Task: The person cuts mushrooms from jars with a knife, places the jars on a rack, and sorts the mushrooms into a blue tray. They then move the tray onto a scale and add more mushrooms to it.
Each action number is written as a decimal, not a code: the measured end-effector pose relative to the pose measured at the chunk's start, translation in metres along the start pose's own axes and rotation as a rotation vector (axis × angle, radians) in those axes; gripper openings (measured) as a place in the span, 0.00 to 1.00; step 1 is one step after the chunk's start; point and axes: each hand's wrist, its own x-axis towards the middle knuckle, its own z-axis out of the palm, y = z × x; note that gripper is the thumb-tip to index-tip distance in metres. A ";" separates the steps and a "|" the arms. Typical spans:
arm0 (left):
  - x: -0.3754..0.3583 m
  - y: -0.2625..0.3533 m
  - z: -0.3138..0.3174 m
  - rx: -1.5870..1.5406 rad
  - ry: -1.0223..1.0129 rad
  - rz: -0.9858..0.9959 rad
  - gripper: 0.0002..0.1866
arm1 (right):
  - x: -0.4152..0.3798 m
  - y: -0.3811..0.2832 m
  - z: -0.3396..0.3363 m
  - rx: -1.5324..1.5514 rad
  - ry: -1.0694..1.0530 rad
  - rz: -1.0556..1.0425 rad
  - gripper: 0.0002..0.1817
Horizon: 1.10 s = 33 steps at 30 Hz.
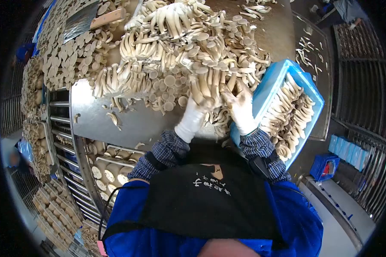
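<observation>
1. Pale beige, long-stemmed mushrooms [180, 47] lie heaped across a grey stainless-steel sorting table [94, 120], seen from a camera worn on the worker's head.
2. The left hand [193, 115], in a white fabric glove, is closed around a cluster of mushroom stems [201, 88] at the near edge of the heap; the fingers wrap the bundle from below.
3. The right hand [240, 109], in a soiled white glove, lies on the same cluster just beside the left hand, its fingers spread over the stems; whether it clamps them or only steadies them cannot be told.
4. A light-blue rectangular plastic tray [270, 85] stands tilted at the table's right edge, touching the right wrist, and holds trimmed mushrooms [291, 113] laid side by side in rows.
5. Checked blue-and-white shirt cuffs [259, 145] show at both wrists, above a black apron with white lettering [210, 201] and blue sleeves.
6. A broad steel cleaver with a wooden handle [83, 19] rests on the mushrooms at the far left of the table.
7. Loose mushroom scraps [309, 53] lie scattered on the bare steel beyond the tray.
8. Round-capped mushrooms packed in white trays [109, 167] sit on a roller rack below the table, to the left.
9. A stack of blue trays [349, 150] stands on the floor well apart, at right.
</observation>
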 end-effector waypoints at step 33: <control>0.001 0.032 0.018 0.017 0.035 0.184 0.25 | -0.015 0.015 0.000 -0.360 0.054 -0.103 0.32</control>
